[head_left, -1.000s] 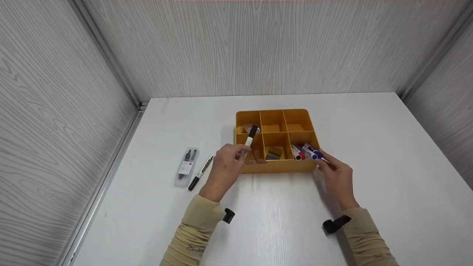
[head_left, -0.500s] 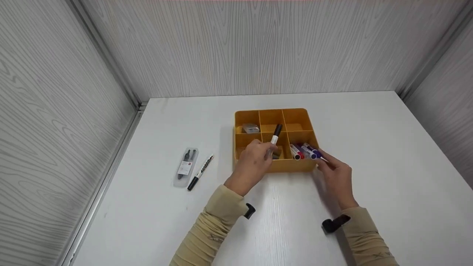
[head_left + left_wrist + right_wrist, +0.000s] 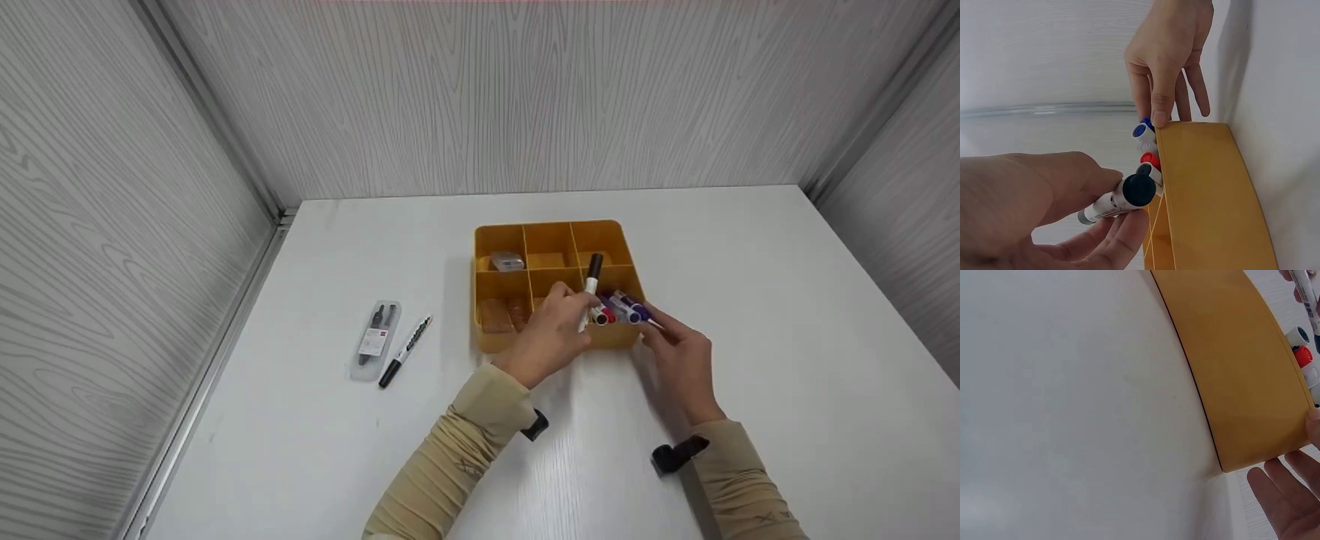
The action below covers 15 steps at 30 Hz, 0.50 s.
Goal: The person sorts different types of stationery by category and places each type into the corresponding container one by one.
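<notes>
My left hand (image 3: 550, 335) pinches a white marker (image 3: 1114, 203) with a dark cap between thumb and fingers. It holds the marker tilted above the front right compartment of a yellow divided box (image 3: 1238, 377). In that compartment lie several markers, among them a red-ended marker (image 3: 1150, 159) and a blue-ended marker (image 3: 1141, 131). My right hand (image 3: 681, 367) grips the box's front right corner, thumb on the front wall and fingers at the side. The front middle compartment is partly hidden behind my left hand.
Left of the box, a clear plastic case (image 3: 375, 341) with a compass lies on the white table (image 3: 300, 450). Beside it is a black-capped marker (image 3: 405, 351). A small clear case (image 3: 508, 261) sits in the back left compartment. Panels stand behind and at both sides.
My left hand has carried the marker rightward, from over the left compartments to the front right one. The right hand has stayed at the box corner.
</notes>
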Each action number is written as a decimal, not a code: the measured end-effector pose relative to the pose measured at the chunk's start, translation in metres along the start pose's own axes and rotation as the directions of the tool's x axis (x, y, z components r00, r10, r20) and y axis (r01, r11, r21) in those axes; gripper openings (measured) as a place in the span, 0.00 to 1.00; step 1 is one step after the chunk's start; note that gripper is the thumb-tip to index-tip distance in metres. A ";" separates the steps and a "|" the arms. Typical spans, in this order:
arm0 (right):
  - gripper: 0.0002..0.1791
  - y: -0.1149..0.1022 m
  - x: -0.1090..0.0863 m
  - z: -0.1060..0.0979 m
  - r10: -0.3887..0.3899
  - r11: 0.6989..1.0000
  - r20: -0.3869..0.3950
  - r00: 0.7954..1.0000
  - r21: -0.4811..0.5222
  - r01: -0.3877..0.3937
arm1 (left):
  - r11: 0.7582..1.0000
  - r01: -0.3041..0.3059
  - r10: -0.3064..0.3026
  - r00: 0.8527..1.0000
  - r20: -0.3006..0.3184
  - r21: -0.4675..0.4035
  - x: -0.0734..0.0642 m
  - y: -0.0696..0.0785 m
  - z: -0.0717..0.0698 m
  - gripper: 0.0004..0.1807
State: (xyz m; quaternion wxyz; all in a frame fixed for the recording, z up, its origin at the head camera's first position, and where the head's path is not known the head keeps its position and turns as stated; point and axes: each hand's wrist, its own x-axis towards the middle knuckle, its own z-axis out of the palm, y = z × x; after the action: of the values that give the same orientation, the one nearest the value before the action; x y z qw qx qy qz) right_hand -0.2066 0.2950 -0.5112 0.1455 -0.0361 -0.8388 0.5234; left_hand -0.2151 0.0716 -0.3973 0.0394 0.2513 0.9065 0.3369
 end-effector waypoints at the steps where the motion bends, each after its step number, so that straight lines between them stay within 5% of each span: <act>1: 0.25 0.000 0.000 0.000 -0.002 1.000 0.002 1.000 -0.005 0.002 | 1.000 0.004 -0.004 1.000 0.012 0.000 0.002 0.001 0.000 0.23; 10: 0.25 0.002 0.001 0.000 -0.015 1.000 0.000 1.000 0.004 0.015 | 0.999 0.049 -0.050 0.994 0.092 0.013 0.022 0.011 0.000 0.20; 15: 0.24 0.001 0.001 0.000 -0.013 1.000 -0.005 1.000 -0.011 0.013 | 0.991 0.099 -0.088 0.989 0.118 -0.094 0.031 0.010 -0.001 0.17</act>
State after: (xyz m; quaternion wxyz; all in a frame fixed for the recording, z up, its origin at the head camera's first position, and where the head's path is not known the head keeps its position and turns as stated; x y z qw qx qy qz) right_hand -0.2076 0.2955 -0.5118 0.1506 -0.0328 -0.8416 0.5177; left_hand -0.2379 0.0926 -0.3874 0.1193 0.2250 0.8956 0.3647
